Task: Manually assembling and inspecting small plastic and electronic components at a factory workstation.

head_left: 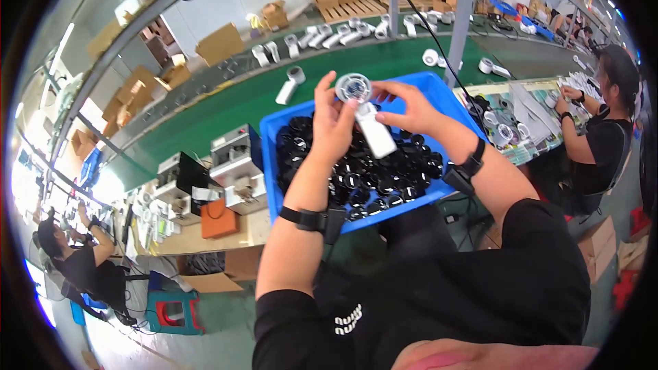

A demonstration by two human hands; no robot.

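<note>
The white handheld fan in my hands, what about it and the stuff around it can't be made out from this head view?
- White handheld fan: the left hand and right hand cover its sides, so the grip and any small part being fitted are hidden.
- Black round parts in the blue bin: too small and heaped to tell apart; the left forearm covers some.
- White fans on the green conveyor belt: small, bent by the fisheye rim.

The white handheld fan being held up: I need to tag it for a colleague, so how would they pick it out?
Find the blue bin of black round parts at the middle of the picture. Just above it, the left hand and right hand hold a white handheld fan. Unlike the similar white fans lying on the green belt, it is raised in the hands.
</note>
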